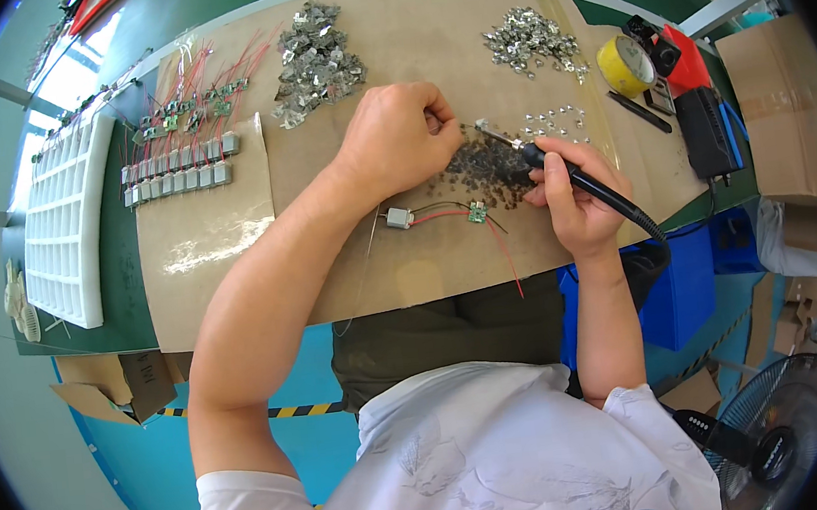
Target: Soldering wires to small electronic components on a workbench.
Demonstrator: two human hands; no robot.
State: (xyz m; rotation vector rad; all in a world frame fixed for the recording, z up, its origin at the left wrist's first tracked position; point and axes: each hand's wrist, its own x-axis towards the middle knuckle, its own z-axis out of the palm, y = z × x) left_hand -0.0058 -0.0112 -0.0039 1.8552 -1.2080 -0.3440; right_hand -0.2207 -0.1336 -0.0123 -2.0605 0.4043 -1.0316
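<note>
My left hand [402, 136] is closed in a pinch above the middle of the brown work sheet [412, 289]. A thin silvery solder wire [366, 259] runs up from the sheet's near edge and passes under my left wrist; its end at the fingers is hidden. My right hand [579, 189] grips a soldering iron [542, 156], its tip close to my left fingertips. Below both tips lies a spread of small dark parts [491, 170]. Nearer me, a small silver motor [399, 218] is joined by wires to a green circuit board [477, 212].
At the left are rows of motors [178, 171] with wired boards and a white compartment tray [71, 224]. Metal pieces [316, 62] and shiny parts [532, 38] are heaped at the back. Yellow tape [625, 67] and a black box [709, 133] are right; a fan [780, 436] stands lower right.
</note>
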